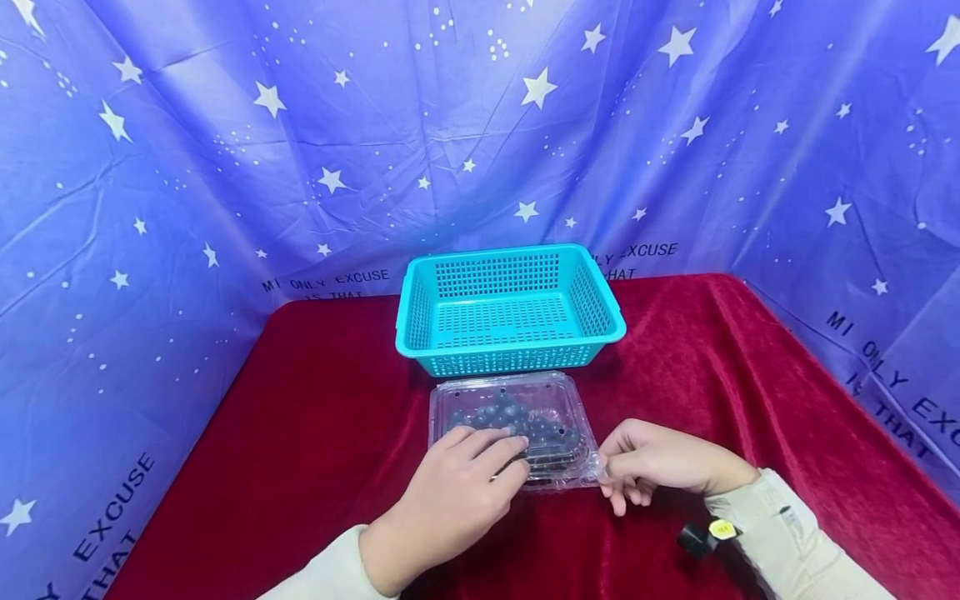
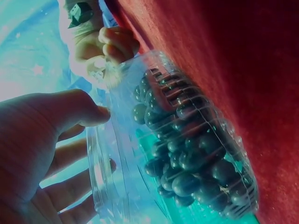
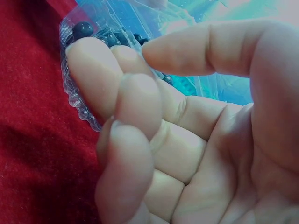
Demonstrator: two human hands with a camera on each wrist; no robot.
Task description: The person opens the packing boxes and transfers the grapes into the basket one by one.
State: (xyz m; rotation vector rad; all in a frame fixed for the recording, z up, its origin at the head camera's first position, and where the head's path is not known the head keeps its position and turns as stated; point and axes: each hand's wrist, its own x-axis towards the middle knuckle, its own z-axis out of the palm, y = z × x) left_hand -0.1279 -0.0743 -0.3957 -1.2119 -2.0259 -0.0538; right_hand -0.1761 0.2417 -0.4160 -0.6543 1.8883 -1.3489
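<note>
A clear plastic clamshell box [image 1: 517, 383] lies on the red cloth with its lid down. Dark round grapes [image 2: 187, 154] show through its ribbed wall in the left wrist view. My left hand [image 1: 468, 479] rests on the lid's near left part, fingers loosely bent and not wrapped around it. At the box's near right corner, my right hand [image 1: 660, 458] pinches the plastic edge between thumb and index finger. Its other fingers curl below, as the right wrist view shows.
Just behind the box stands a turquoise perforated basket [image 1: 510, 360] with nothing visible in it. Red velvet cloth [image 1: 322, 400] covers the table. Blue star-printed curtains [image 1: 420, 125] hang around the back and sides.
</note>
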